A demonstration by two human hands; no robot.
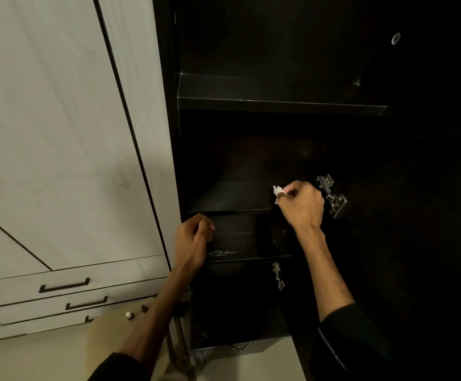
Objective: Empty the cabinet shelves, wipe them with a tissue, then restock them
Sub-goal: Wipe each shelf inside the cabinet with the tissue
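A dark, open cabinet fills the middle and right of the head view, with an upper shelf [279, 104] and a middle shelf [232, 198] that both look bare. My right hand [302, 206] pinches a small white tissue [277, 191] at the right end of the middle shelf. My left hand [193, 239] sits with curled fingers at the cabinet's left edge, beside a lower shelf [240, 243]; nothing shows in it. The cabinet's depths are too dark to read.
White cabinet doors and drawers with dark handles [64, 285] stand to the left. Metal hinges [332, 195] sit on the cabinet's right side, just past my right hand. A small light table with two little bottles [136, 312] stands low left. The open dark door is at the right.
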